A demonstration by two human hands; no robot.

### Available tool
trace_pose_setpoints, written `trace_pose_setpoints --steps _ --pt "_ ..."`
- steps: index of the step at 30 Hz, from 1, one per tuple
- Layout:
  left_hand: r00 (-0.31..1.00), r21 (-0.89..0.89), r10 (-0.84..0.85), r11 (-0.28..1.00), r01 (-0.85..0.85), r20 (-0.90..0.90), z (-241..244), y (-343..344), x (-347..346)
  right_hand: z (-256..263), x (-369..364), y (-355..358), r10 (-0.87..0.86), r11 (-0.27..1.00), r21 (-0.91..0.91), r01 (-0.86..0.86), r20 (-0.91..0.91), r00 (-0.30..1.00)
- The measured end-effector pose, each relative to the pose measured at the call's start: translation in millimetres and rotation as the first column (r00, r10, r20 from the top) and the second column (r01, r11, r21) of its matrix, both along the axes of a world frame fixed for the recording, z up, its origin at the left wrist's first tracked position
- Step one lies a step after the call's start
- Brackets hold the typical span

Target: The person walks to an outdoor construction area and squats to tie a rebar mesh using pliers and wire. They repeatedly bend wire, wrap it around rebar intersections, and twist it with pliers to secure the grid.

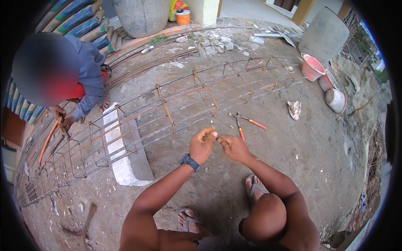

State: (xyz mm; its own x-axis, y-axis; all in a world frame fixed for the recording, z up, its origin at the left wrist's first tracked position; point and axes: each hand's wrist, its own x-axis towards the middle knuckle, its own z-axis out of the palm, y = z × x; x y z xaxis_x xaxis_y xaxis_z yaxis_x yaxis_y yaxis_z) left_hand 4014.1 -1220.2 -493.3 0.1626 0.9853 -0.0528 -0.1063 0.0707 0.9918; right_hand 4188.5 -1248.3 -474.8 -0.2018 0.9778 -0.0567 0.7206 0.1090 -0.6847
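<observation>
My left hand [202, 146], with a dark watch on its wrist, pinches a thin wire [205, 136] between thumb and fingers. The fingertips of my right hand [235, 148] meet it from the other side, closed at the strand's end; most of the wire is hidden by the fingers. Just beyond my hands runs a long rebar cage [165, 105] of straight bars and rusty square stirrups. It lies across a white-faced block [117, 147]. A pair of end-cutting nippers [241, 124] with red and yellow handles lies on the ground beyond my right hand, jaws apart.
At the left a co-worker [89, 75] crouches, both hands at the cage's far side. Stacked cement bags [83, 18] stand behind. Rubble [216, 45] and loose bars [150, 64] lie beyond the cage. Buckets [312, 67], a large drum [325, 34] and crumpled paper [294, 109] are at right.
</observation>
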Motion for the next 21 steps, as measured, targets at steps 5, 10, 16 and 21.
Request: trace_pose_setpoints --steps 5,10,16,21 --pt "0.778 0.483 0.088 0.825 0.293 -0.622 79.5 8.1 -43.2 31.7 -21.3 38.4 -0.154 0.977 0.138 0.165 -0.085 0.984" --pt "0.467 0.700 0.533 0.626 0.344 -0.706 117.9 61.1 -41.2 33.7 -30.6 61.2 -0.276 0.961 -0.146 0.235 -0.448 0.850" --pt "0.753 -0.155 -0.487 0.868 0.471 -0.441 101.7 121.2 -22.6 35.4 -24.7 74.8 -0.326 0.919 -0.390 0.064 -0.655 0.682" --pt "0.871 -0.312 -0.423 0.887 0.341 -0.249 100.1 129.8 -24.2 50.1 -26.6 68.0 -0.302 0.941 -0.314 0.129 -0.599 0.741"
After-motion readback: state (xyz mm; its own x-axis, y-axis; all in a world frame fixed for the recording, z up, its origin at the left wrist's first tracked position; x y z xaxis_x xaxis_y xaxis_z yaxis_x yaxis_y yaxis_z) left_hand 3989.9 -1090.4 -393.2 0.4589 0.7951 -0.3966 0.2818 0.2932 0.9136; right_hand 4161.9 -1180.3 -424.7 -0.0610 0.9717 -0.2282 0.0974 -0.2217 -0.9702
